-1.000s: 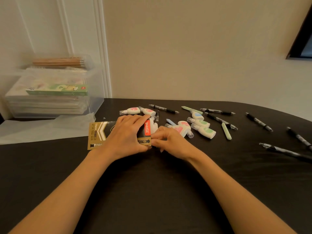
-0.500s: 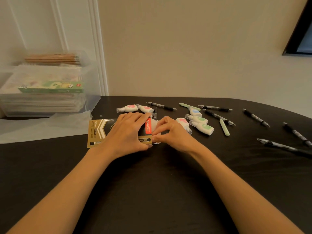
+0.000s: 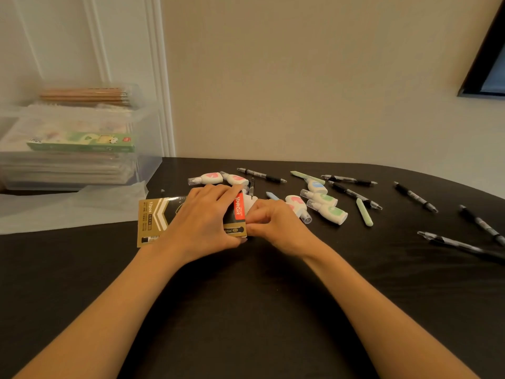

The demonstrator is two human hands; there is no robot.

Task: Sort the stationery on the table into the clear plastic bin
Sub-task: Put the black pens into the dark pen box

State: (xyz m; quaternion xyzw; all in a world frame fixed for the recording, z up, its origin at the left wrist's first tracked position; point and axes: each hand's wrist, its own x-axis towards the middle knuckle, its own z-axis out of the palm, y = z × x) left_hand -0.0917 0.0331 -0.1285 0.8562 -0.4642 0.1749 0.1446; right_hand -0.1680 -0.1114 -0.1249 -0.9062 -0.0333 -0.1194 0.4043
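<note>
A flat gold and black pen box (image 3: 153,220) lies on the black table. My left hand (image 3: 202,220) lies across it, fingers curled over its far edge and thumb at its near edge. My right hand (image 3: 276,225) pinches the box's right end flap with curled fingers. The clear plastic bin (image 3: 147,165) stands at the far left with a green box (image 3: 82,143) and pencils (image 3: 84,95) inside. Several correction tape dispensers (image 3: 328,212) and black pens (image 3: 352,194) lie scattered beyond my hands.
Clear plastic wrap (image 3: 68,209) lies in front of the bin. Two pale green sticks (image 3: 364,213) rest among the pens. More black pens (image 3: 464,246) lie at the right. The wall stands just behind the table; a dark frame (image 3: 489,67) hangs at the upper right.
My right hand has closed in on the box's right end and now pinches it. The left hand stays on the box. My head has dropped slightly.
</note>
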